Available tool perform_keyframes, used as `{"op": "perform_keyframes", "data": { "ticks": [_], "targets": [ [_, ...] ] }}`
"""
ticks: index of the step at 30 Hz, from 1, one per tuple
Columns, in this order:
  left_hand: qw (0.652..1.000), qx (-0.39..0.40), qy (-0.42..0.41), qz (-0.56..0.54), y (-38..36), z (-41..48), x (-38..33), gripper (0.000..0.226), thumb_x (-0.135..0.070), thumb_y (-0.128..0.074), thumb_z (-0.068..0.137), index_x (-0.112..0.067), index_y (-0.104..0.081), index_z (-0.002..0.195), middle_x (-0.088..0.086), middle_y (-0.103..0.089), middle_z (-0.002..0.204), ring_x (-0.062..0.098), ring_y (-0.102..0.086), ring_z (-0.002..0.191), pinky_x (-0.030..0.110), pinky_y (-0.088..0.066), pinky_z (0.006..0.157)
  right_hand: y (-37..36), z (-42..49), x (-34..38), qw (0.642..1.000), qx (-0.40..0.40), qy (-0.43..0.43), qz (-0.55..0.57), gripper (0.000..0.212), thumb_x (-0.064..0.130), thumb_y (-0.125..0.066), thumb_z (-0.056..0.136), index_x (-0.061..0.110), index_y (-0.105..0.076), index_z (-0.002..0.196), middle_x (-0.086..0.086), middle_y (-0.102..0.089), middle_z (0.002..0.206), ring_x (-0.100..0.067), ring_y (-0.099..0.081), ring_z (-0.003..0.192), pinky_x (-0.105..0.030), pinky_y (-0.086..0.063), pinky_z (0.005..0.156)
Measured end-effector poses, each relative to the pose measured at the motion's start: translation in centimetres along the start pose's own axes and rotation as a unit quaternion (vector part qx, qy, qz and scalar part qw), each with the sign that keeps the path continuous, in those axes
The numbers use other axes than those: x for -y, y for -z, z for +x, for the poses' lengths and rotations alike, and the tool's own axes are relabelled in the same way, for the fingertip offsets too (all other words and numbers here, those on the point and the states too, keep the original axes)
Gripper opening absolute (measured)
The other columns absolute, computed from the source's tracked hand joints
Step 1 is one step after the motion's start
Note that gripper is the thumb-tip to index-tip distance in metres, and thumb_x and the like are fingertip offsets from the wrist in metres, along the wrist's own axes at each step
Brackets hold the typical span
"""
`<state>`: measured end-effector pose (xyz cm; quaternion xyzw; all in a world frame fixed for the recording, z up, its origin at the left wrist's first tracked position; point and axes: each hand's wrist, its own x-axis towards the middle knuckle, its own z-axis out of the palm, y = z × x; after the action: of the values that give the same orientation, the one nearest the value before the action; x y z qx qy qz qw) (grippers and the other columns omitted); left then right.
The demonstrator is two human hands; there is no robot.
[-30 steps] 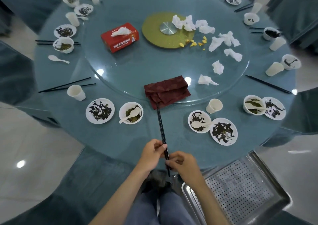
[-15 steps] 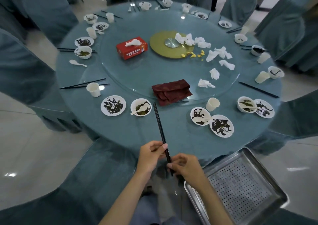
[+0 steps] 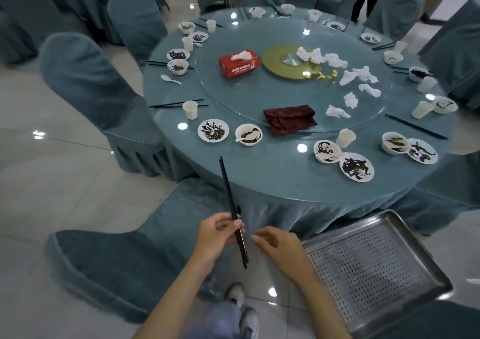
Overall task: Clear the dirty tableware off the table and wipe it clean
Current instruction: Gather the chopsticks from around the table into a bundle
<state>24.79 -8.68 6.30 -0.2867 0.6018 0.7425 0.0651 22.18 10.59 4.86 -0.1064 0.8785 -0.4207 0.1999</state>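
Within left hand (image 3: 217, 236), chopsticks (image 3: 227, 185) partly hidden.

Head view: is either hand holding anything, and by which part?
The left hand pinches the pair of black chopsticks in their lower half, tips pointing up toward the table. The right hand holds nothing, fingers loosely curled beside them.

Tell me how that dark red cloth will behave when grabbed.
The dark red cloth looks soft and creased, so it will probably flop and unfold. It overhangs the glass turntable, so it likely slides easily.
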Motion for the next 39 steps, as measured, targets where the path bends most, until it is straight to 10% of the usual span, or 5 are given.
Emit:
{"op": "perform_keyframes", "data": {
  "ticks": [9, 22, 39],
  "targets": [
    [0.997, -0.082, -0.006, -0.015, 16.8, -4.5, 0.3, 0.018, -0.002, -0.074, 0.092, -0.003, -0.070, 0.109, 0.014, -0.078, 0.090, 0.030, -0.077, 0.087, 0.034, -0.063, 0.069, -9.4, 1.8, 7.7, 0.959, -0.045, 0.088, -0.264, 0.023, 0.040, -0.056, 0.101, 0.028, -0.068, 0.117, 0.009, -0.066, 0.111, -0.014, -0.064, 0.100, -0.031, -0.052, 0.078],
    [0.994, -0.088, -0.012, -0.059, 45.7, -4.5, -5.2, 0.019, -0.005, -0.076, 0.091, -0.004, -0.073, 0.110, 0.020, -0.075, 0.102, 0.031, -0.076, 0.090, 0.044, -0.065, 0.073, -29.0, 6.3, 25.3, 0.958, -0.041, 0.084, -0.270, 0.022, 0.038, -0.059, 0.101, 0.026, -0.070, 0.115, 0.011, -0.066, 0.113, -0.013, -0.065, 0.098, -0.035, -0.054, 0.079],
    [0.998, -0.061, -0.011, 0.017, 59.1, 12.9, -16.1, 0.018, -0.008, -0.076, 0.092, -0.014, -0.075, 0.109, 0.015, -0.072, 0.099, 0.028, -0.075, 0.094, 0.045, -0.065, 0.077, -39.1, 25.3, 35.2, 0.970, -0.059, 0.028, -0.236, 0.023, 0.040, -0.057, 0.102, 0.029, -0.067, 0.118, 0.012, -0.066, 0.112, -0.012, -0.064, 0.100, -0.033, -0.050, 0.080]
  ]
}}
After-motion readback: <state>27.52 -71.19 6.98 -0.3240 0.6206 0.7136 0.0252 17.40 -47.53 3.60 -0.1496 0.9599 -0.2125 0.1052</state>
